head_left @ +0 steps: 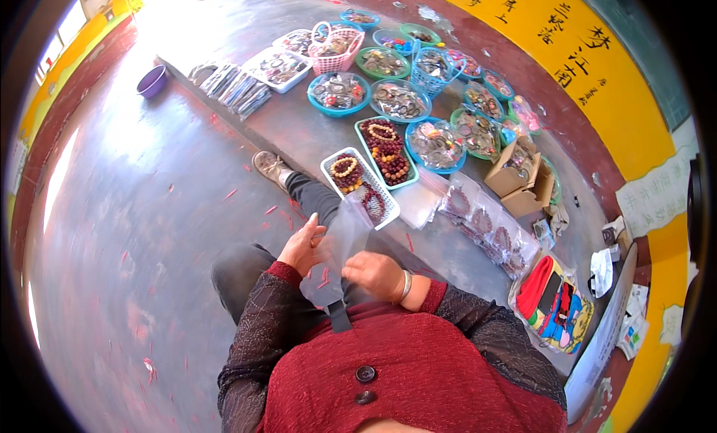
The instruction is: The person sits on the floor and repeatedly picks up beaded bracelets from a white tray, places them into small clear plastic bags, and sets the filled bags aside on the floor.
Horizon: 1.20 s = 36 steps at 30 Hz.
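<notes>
Here, left hand (302, 244): pinched the clear bag's (336, 248) left edge.
Right hand (377, 275): gripped its lower right edge.
Tray (388, 209): just beyond bag.
Floor (149, 209): open leftward.

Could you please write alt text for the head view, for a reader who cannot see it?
Seen from above, a seated person in a red top holds a clear plastic bag between the left hand and right hand. Ahead, a low grey ledge carries baskets and bowls of beaded bracelets, including a white tray near the bag, plus cardboard boxes.
</notes>
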{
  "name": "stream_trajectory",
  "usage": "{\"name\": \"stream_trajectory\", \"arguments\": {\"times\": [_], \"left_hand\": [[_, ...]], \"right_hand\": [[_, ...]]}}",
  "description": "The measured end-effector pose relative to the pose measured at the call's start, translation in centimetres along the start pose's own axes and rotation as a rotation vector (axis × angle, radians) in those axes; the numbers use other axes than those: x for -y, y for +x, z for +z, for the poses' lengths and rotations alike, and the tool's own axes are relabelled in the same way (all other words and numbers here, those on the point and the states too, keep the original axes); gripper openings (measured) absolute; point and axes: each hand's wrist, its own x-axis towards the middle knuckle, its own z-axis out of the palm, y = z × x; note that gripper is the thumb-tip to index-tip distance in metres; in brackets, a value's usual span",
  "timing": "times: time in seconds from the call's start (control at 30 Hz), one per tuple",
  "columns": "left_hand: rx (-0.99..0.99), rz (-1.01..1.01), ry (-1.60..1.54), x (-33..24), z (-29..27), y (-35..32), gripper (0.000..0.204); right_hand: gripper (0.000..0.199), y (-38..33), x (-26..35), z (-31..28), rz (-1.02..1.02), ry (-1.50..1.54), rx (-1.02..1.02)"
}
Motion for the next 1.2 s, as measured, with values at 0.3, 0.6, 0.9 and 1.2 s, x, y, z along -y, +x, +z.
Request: {"name": "stream_trajectory", "arguments": {"times": [0.3, 0.6, 0.9, 1.2], "left_hand": [[0.034, 0.122, 0.150, 1.8, -1.0, 1.2, 0.026], [0.132, 0.390, 0.432, 0.6, 0.7, -1.3, 0.021], [0.303, 0.462, 0.511, -0.6, 1.6, -3.1, 0.024], [0.285, 0.519, 0.505, -0.7, 0.8, -3.1, 0.020]], "right_hand": [[0.011, -0.5, 0.6, 0.9, -0.131, 0.115, 0.235], [0.030, 2.5, -2.1, -4.0, 0.398, 0.120, -0.236], [0.016, 2.7, -3.2, -3.7, 0.517, 0.369, -0.061], [0.012, 2.2, -3.5, -3.1, 0.733, 0.880, -0.007]]}}
